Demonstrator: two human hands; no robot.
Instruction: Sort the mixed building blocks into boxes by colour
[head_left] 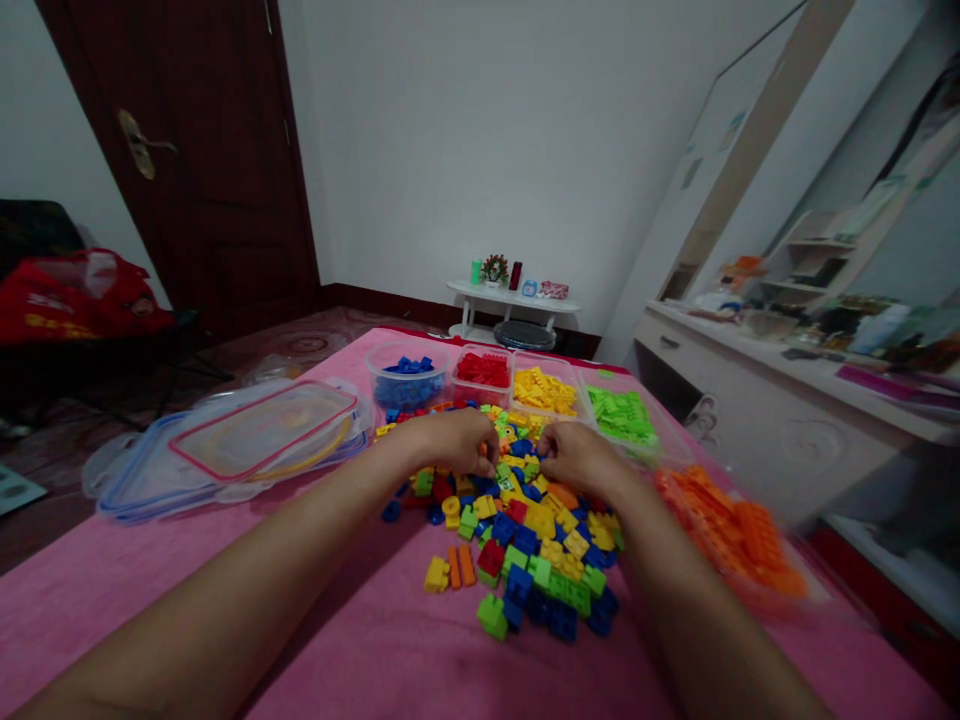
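Observation:
A mixed pile of toy building bricks (pixel 540 518) in blue, yellow, green, red and orange lies on the pink cloth. Over the pile's far part, my left hand (pixel 474 442) has its fingers curled down among the bricks. Facing it from the other side is my right hand (pixel 571 455), also with bent, closed fingers at the bricks. What either hand pinches, if anything, is hidden. Behind the pile stand a round tub of blue bricks (pixel 409 385), a box of red bricks (pixel 482 372), one of yellow bricks (pixel 544 392) and one of green bricks (pixel 621 415).
A box of orange bricks (pixel 731 540) sits by my right forearm. Stacked clear lids (pixel 262 435) lie at the left on the pink cloth (pixel 330 640). Beyond the table are a low white table (pixel 510 296), a dresser (pixel 720 380) and a red bag (pixel 82 295).

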